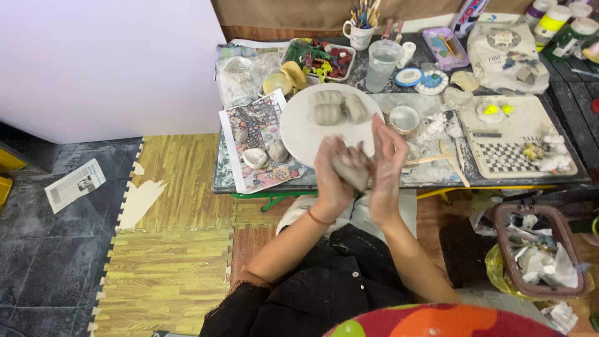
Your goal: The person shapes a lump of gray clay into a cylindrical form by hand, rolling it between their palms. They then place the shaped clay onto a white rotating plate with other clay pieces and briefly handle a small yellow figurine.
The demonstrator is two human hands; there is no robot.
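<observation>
At the table's near edge, the left hand (pixel 334 171) and right hand (pixel 388 163) are pressing a grey clay lump (pixel 350 171) between closed fingers; three clay pieces (pixel 337 107) are lying on the white plate (pixel 299 134), brushes standing in the mug (pixel 359 34)

clay lump (pixel 350 170) mostly hidden between palms; waste basket (pixel 503 215) cut by right edge
</observation>
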